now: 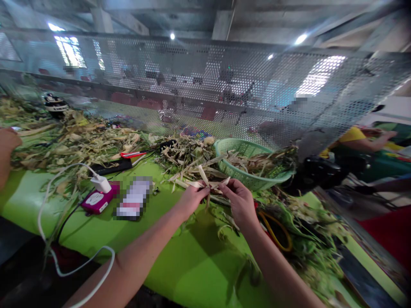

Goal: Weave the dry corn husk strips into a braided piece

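Green bench (189,261) carries heaps of dried plant scraps (96,147). Light-green plastic basket (239,146) sits just beyond the right hand (239,200). It and the left hand (192,199) each pinch pale dried strips (203,174) between them; one strip's long axis points up, away from the left hand, the nearer.

A phone (135,199) lies on the green table (189,261), its screen blurred out. Just left of it sits a pink box (105,200) with a white charger (101,184) plugged into its top; a white cable (39,218) runs from the charger and drops over the table's near edge. Behind them are a black bar (111,166) and a red cutter (133,154). Across the back stands a perforated screen (192,77), under ceiling lights (172,36). At far right, beyond the table, is a person in yellow (350,134).
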A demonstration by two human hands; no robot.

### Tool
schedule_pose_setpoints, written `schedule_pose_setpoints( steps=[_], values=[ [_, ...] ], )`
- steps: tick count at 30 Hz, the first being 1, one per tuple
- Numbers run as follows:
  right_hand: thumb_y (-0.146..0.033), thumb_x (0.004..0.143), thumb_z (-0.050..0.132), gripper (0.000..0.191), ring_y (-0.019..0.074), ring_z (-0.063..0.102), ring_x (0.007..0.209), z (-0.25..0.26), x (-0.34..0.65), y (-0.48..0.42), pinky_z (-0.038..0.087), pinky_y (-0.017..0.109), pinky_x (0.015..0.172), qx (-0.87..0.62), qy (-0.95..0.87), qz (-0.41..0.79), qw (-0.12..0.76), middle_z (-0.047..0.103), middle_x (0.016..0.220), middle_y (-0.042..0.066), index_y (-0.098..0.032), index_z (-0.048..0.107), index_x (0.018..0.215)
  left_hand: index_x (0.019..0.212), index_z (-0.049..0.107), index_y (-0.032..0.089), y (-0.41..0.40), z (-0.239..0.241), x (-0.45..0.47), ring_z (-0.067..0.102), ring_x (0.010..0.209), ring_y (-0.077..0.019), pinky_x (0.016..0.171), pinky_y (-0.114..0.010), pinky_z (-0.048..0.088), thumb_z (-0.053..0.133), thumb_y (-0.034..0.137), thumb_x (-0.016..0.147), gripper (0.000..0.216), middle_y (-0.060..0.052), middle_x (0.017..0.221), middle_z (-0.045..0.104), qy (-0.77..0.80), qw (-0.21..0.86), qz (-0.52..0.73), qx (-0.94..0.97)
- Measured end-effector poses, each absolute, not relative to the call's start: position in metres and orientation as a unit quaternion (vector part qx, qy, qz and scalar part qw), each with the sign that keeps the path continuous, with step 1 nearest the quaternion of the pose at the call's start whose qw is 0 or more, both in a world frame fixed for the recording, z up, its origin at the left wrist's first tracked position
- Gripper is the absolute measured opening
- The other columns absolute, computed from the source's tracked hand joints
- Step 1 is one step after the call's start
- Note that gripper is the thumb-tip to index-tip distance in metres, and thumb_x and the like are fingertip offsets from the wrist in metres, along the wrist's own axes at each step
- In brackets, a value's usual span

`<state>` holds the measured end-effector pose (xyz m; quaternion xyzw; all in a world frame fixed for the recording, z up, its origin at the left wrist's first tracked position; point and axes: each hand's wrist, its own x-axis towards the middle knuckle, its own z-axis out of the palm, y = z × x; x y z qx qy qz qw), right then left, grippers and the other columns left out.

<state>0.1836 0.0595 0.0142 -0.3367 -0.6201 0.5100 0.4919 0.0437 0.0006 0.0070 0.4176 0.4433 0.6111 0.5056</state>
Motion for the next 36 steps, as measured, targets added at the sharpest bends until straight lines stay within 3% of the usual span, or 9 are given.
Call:
schedule_pose_setpoints(
  steps=[7, 11, 17, 20, 24, 29, 36],
  values=[
    [-0.043, 0.070, 0.074, 0.027, 0.0125, 0.048, 0.060, 0.0158, 0.1832, 0.0567, 0.041, 0.026, 0.060, -0.351, -0.619, 0.526, 0.465, 0.060, 0.065, -0.001, -0.018, 0.064, 0.072, 0.095, 0.070, 0.016, 0.0027, 0.0022, 0.0418, 0.051, 0.068, -0.0147, 0.073, -0.025, 0.038, 0.066, 0.035, 0.075, 0.029, -0.002, 0.073, 0.065, 0.441, 0.501, 0.613, 0.422],
    [-0.041, 0.067, 0.077, 0.026, 0.0145, 0.055, 0.066, 0.0151, 0.1826, 0.0559, 0.044, 0.028, 0.067, -0.337, -0.614, 0.544, 0.462, 0.065, 0.071, 0.000, -0.019, 0.066, 0.074, 0.094, 0.070, 0.016, 0.0022, 0.0037, 0.0415, 0.050, 0.065, -0.0143, 0.071, -0.025, 0.038, 0.065, 0.036, 0.076, 0.027, -0.002, 0.069, 0.064, 0.452, 0.488, 0.604, 0.439],
    [-0.034, 0.067, 0.077, 0.024, 0.0183, 0.060, 0.077, 0.0146, 0.1816, 0.0553, 0.047, 0.033, 0.079, -0.323, -0.604, 0.563, 0.464, 0.067, 0.079, 0.002, -0.020, 0.065, 0.082, 0.094, 0.070, 0.017, 0.0018, 0.0043, 0.0425, 0.056, 0.080, -0.0184, 0.079, -0.027, 0.040, 0.063, 0.033, 0.078, 0.024, -0.004, 0.080, 0.068, 0.449, 0.471, 0.604, 0.460],
    [-0.034, 0.067, 0.077, 0.023, 0.0163, 0.057, 0.069, 0.0138, 0.1807, 0.0545, 0.048, 0.031, 0.072, -0.319, -0.599, 0.544, 0.494, 0.063, 0.071, 0.000, -0.020, 0.061, 0.076, 0.095, 0.071, 0.018, 0.0013, 0.0033, 0.0427, 0.056, 0.086, -0.0207, 0.081, -0.028, 0.039, 0.063, 0.033, 0.077, 0.024, -0.004, 0.080, 0.067, 0.455, 0.464, 0.598, 0.469],
    [-0.033, 0.065, 0.077, 0.026, 0.0136, 0.052, 0.062, 0.0116, 0.1798, 0.0545, 0.044, 0.027, 0.061, -0.323, -0.595, 0.520, 0.520, 0.057, 0.065, -0.003, -0.021, 0.055, 0.072, 0.094, 0.071, 0.019, 0.0014, 0.0026, 0.0435, 0.055, 0.078, -0.0204, 0.076, -0.028, 0.040, 0.062, 0.033, 0.079, 0.023, -0.003, 0.068, 0.064, 0.452, 0.464, 0.589, 0.483],
    [-0.030, 0.068, 0.075, 0.022, 0.0116, 0.047, 0.059, 0.0083, 0.1817, 0.0574, 0.038, 0.025, 0.058, -0.327, -0.609, 0.471, 0.548, 0.053, 0.065, -0.004, -0.021, 0.057, 0.076, 0.091, 0.071, 0.019, 0.0021, 0.0041, 0.0468, 0.055, 0.077, -0.0179, 0.077, -0.026, 0.039, 0.062, 0.030, 0.078, 0.020, -0.002, 0.071, 0.064, 0.427, 0.466, 0.594, 0.498],
    [-0.027, 0.070, 0.074, 0.019, 0.0126, 0.050, 0.066, 0.0141, 0.1861, 0.0602, 0.040, 0.026, 0.063, -0.327, -0.576, 0.450, 0.599, 0.055, 0.072, -0.003, -0.021, 0.059, 0.080, 0.092, 0.067, 0.018, -0.0006, 0.0039, 0.0487, 0.038, 0.051, -0.0111, 0.055, -0.023, 0.030, 0.056, 0.030, 0.080, 0.020, 0.002, 0.058, 0.051, 0.473, 0.469, 0.546, 0.509]
  ],
)
